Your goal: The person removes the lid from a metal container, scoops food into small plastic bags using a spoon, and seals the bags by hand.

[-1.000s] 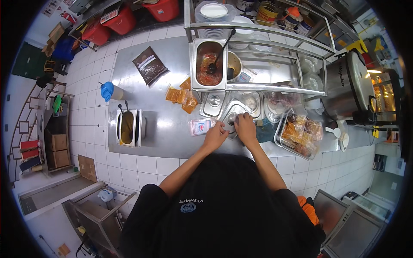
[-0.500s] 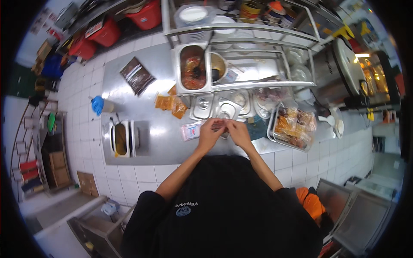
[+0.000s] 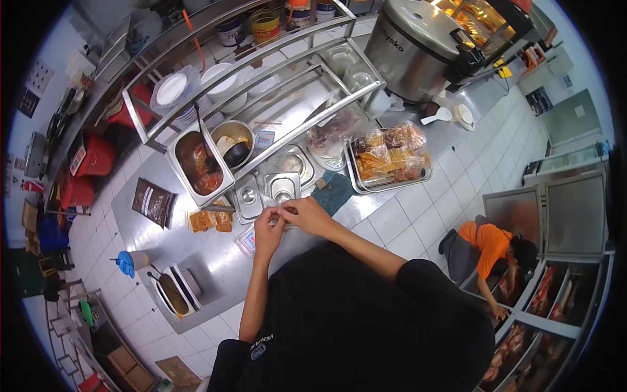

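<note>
From the head we look steeply down, fisheye-wide: black T-shirt (image 3: 372,320) nearest, six o'clock; steel worktable (image 3: 219,264) beyond, eight to two.

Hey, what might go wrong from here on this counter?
The tray of bagged food sits at the edge of the counter, so a bump might tip it. The left hand and right hand are close to a steel lid, which a stray touch might shift. The black ladle handle rises above its pan; catching it could splash red sauce.
</note>
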{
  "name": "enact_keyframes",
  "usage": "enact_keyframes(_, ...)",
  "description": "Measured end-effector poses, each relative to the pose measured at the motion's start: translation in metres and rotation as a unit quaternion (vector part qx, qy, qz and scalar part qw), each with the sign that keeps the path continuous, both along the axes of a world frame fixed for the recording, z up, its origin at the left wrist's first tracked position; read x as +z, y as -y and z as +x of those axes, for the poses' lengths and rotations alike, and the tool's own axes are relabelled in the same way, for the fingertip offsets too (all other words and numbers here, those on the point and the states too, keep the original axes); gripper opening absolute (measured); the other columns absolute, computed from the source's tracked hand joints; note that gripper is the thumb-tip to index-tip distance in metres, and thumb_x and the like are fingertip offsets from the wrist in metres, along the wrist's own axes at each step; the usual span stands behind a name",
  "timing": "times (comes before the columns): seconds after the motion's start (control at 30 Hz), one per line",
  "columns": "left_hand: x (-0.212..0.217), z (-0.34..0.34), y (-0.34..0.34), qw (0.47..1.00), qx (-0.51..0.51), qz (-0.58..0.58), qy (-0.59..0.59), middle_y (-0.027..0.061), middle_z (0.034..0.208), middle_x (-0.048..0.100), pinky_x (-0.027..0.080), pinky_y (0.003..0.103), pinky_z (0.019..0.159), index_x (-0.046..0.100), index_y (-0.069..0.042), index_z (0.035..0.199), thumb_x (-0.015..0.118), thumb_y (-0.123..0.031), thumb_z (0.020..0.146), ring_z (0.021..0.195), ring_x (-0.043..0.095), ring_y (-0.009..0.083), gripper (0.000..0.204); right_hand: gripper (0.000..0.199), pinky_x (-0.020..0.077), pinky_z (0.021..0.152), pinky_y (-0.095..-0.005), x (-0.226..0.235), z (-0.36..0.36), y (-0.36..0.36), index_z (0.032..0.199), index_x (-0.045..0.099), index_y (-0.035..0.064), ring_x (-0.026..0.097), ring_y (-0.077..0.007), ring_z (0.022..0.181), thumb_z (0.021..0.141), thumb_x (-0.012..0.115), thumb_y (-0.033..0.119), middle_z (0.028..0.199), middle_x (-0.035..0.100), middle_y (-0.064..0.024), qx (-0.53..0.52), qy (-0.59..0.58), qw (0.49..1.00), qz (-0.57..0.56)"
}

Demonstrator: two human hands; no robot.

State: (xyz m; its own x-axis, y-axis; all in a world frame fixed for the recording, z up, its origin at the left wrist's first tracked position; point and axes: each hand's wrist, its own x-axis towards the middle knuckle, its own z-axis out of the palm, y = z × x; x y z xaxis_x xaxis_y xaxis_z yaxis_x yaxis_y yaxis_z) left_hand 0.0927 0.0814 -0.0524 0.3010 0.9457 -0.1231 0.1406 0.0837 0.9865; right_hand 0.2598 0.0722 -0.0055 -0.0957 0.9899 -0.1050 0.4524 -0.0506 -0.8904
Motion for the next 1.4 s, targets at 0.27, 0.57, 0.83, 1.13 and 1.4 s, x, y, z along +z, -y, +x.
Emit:
enact_keyframes(0.27,0.015,-0.023,-0.01,0.976,-0.132,-0.166,0.053,0.0059,0.087,0.066,0.057,0.026,0.063,0.062,0.0,0.103,0.062,-0.011,0.097,0.077,0.064,0.0111,0.013,0.027,0.0582,0.07,-0.0241,-0.004,0.022,-0.002,0.105,0.071,-0.0041,0.071,-0.0129,0.078,0.097,0.065,0.021,0.086,0.072,-0.0087,0.071,-0.241,0.948,-0.194)
enact_keyframes(0.57,0.025,-0.026,-0.021,0.96,-0.199,-0.196,0.033,0.0044,0.088,0.066,0.057,0.027,0.064,0.061,-0.002,0.1,0.063,-0.013,0.097,0.08,0.064,0.0108,0.012,0.027,0.0601,0.076,-0.0262,-0.014,0.023,0.006,0.105,0.067,-0.0034,0.072,-0.016,0.083,0.097,0.064,0.022,0.096,0.072,-0.0118,0.052,-0.309,0.921,-0.233)
enact_keyframes(0.83,0.016,-0.007,0.002,0.969,-0.198,-0.141,-0.035,0.0103,0.088,0.067,0.058,0.032,0.055,0.059,0.0,0.103,0.052,-0.012,0.1,0.083,0.067,0.0174,0.015,0.037,0.0501,0.078,-0.0506,-0.041,0.006,0.009,0.086,0.066,0.0012,0.066,-0.0416,0.079,0.091,0.048,0.033,0.082,0.067,-0.0214,0.121,0.076,0.988,-0.059)
enact_keyframes(1.13,0.003,0.007,0.011,0.959,-0.094,0.143,-0.227,0.0296,0.086,0.063,0.046,0.052,0.071,0.06,0.004,0.091,0.047,-0.014,0.095,0.081,0.06,0.0493,0.023,0.033,0.0493,0.078,-0.0548,-0.02,-0.005,0.016,0.086,0.065,0.0013,0.064,-0.0469,0.085,0.092,0.05,0.03,0.084,0.066,-0.0269,0.02,0.103,0.994,-0.003)
enact_keyframes(1.4,-0.009,0.004,0.008,0.935,-0.12,0.099,-0.319,0.0314,0.084,0.062,0.045,0.054,0.074,0.061,0.005,0.085,0.042,-0.019,0.095,0.083,0.06,0.0505,0.031,0.022,0.0523,0.075,-0.0486,-0.014,0.006,0.018,0.1,0.062,0.0003,0.067,-0.0381,0.092,0.09,0.054,0.019,0.097,0.066,-0.0215,-0.007,0.122,0.991,0.051)
